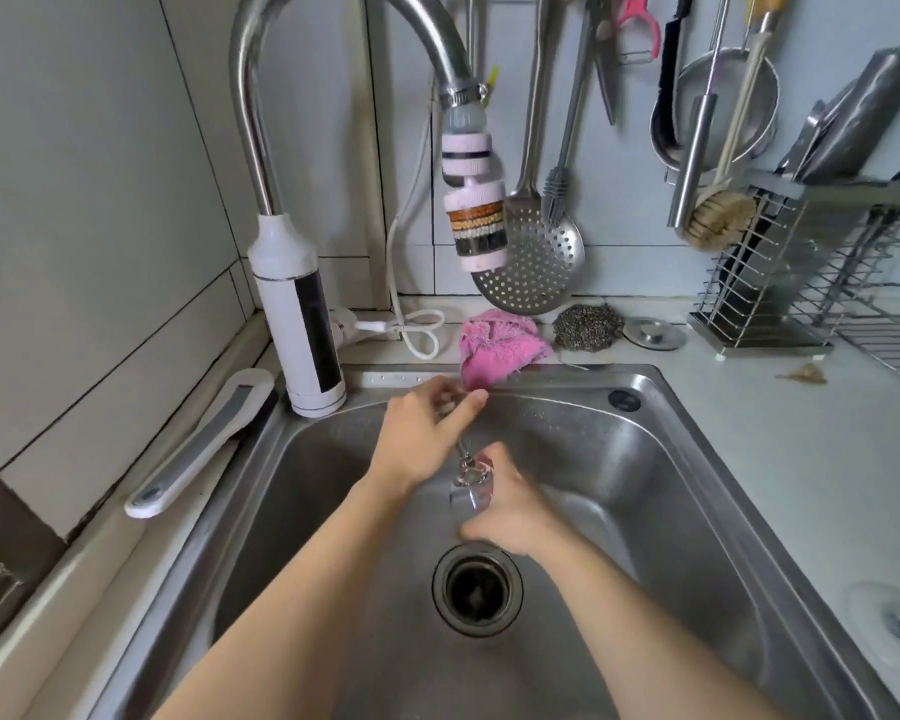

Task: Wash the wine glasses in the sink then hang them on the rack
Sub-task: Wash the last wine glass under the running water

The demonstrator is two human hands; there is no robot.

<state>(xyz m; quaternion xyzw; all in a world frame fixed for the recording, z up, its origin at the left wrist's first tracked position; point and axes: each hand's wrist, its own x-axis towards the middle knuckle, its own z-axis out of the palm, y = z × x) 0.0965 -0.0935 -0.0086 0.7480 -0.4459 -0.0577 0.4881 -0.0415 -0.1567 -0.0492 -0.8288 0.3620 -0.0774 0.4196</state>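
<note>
Steel sink seen from above. Just beyond the drain, the right hand curls round the bowl of the glass. Glass is tilted over the basin, its stem running to the left hand, whose fingers pinch the foot. Farther beyond the drain: cloth, tap filter. Rack far right of the drain.

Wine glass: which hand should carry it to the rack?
Probably the right hand: it grips the clear wine glass by its bowl, and the metal wire rack stands on that side. The left hand only pinches its far end.
</note>
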